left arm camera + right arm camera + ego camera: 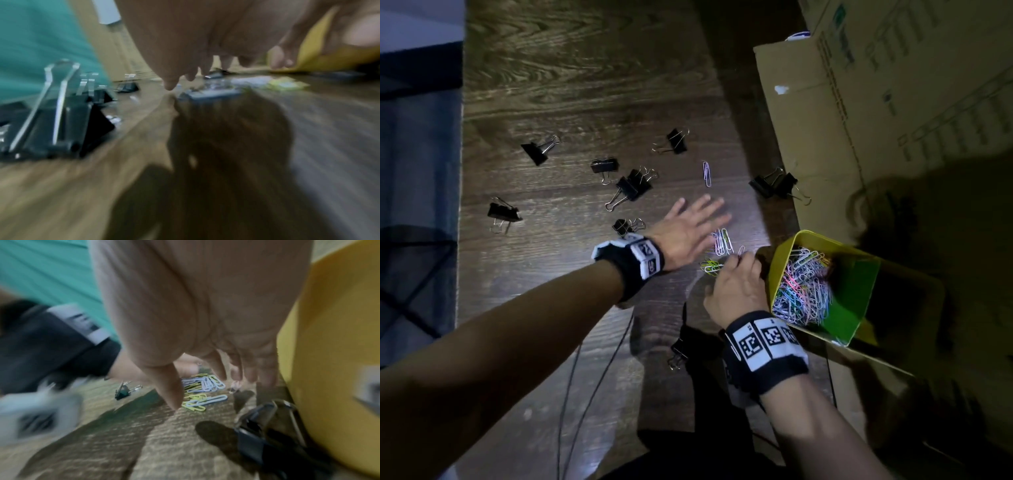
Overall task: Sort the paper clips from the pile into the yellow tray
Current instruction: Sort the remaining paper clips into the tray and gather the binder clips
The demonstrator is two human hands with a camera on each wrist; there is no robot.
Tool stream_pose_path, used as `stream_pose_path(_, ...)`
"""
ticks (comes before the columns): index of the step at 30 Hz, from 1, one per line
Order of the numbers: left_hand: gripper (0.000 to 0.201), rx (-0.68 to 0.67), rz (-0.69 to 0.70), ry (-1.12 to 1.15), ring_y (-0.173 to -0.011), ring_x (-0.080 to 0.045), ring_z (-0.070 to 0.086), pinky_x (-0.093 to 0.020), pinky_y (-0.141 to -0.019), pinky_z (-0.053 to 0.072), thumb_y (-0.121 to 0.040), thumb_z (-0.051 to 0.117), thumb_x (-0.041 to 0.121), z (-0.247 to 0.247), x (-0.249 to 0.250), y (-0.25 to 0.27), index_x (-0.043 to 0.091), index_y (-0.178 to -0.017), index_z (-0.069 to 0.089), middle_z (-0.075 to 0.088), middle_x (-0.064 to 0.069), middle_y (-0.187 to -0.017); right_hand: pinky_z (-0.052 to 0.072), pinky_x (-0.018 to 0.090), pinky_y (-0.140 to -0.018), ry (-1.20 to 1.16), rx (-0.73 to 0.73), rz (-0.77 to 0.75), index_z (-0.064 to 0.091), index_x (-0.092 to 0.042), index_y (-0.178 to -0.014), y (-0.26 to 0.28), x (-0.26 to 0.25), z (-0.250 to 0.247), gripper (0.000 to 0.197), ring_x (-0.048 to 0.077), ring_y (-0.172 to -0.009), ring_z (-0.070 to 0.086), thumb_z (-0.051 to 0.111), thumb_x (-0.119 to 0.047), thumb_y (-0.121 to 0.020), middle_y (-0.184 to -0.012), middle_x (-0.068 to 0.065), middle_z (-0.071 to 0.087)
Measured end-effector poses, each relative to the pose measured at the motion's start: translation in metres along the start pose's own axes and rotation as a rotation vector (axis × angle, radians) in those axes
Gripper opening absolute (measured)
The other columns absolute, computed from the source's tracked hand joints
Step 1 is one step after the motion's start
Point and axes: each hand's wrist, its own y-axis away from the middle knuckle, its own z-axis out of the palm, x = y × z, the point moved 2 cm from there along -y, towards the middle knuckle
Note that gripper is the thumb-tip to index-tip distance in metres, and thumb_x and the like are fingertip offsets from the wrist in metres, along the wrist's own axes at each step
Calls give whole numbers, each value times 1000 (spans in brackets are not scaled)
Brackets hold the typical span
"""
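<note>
The yellow tray (854, 274) stands tilted at the right, filled with several coloured paper clips (804, 291). A small pile of loose paper clips (722, 241) lies on the wooden table just left of it, with yellow-green ones (710, 265) nearer me. One lilac clip (707, 174) lies alone farther back. My left hand (698, 219) hovers flat over the table, fingers spread, beside the pile. My right hand (736, 270) reaches down at the pile's right edge, next to the tray wall (329, 353). Its fingertips (251, 374) hang by a pale clip (234, 387), the thumb apart, holding nothing I can see.
Several black binder clips (633, 186) are scattered over the table's middle and left, with a pair (774, 183) by the cardboard box (859, 120). Another binder clip (259, 434) sits against the tray. Thin cables (592, 377) run near the table's front edge.
</note>
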Motion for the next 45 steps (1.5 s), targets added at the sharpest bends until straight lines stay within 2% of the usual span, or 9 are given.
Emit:
stream_pose_path(3,53,89,-175,78,-144,-21,-3,-56,-112,7,-98,31,34,-23,-17,-29,25,-147,12,-3,-1,-158,33,43,-106,-7,42,-39,30,4,-136,-11,-4,4,72,38,-130,29,63,-27,-79,-135,22,33)
stream_pose_path(6,54,-40,-219,81,-144,-20,-3,-56,-112,7,-98,31,31,-33,-24,-52,18,-147,13,-3,-2,-158,35,37,-102,-8,76,-19,32,-1,-136,-19,5,6,73,33,-125,32,67,-20,-75,-135,18,34)
stream_pose_path(18,58,-6,200,177,-139,-21,27,-49,-115,20,-86,43,-9,7,-5,43,14,-139,39,32,-3,-150,28,33,-106,-97,64,-111,22,-1,-145,-28,4,10,85,34,-125,31,67,-2,-73,-135,19,36)
stream_pose_path(23,61,206,-43,54,-121,-29,44,-48,-93,45,-86,56,43,1,-4,56,30,-140,31,32,-8,-145,32,41,-102,2,13,11,6,-7,-148,-30,0,4,110,34,-130,22,77,-29,-67,-140,18,22)
stream_pose_path(27,85,51,-296,-51,-115,-30,36,-47,-91,44,-68,60,69,6,5,54,35,-139,29,32,-6,-136,34,41,-103,21,-26,-43,25,-14,-143,-35,-5,1,92,34,-124,28,77,-32,-69,-135,15,28)
stream_pose_path(33,59,-42,-365,74,-120,-35,39,-46,-98,42,-87,61,29,17,22,64,23,-140,36,28,-9,-141,38,39,-104,-49,-42,-145,36,-15,-142,-14,-17,15,64,34,-126,30,50,7,-83,-136,17,29)
stream_pose_path(39,43,116,-416,316,-104,-36,56,-41,-92,47,-83,56,1,29,25,84,13,-125,54,42,-11,-132,44,39,-94,72,-25,-263,52,-2,-125,4,-31,23,41,33,-119,46,44,8,-86,-124,18,48)
stream_pose_path(42,36,222,-454,417,-110,-28,55,-18,-94,33,-78,67,3,28,20,94,9,-114,64,51,-11,-128,49,38,-84,78,-31,-305,56,-3,-120,8,-31,25,37,32,-107,55,44,8,-87,-114,16,56)
stream_pose_path(45,27,277,-502,516,-101,-24,58,-19,-83,36,-73,76,15,22,15,103,9,-99,71,63,-8,-111,48,32,-75,46,-45,-284,61,-3,-112,7,-28,23,23,31,-97,61,49,-1,-92,-103,16,61)
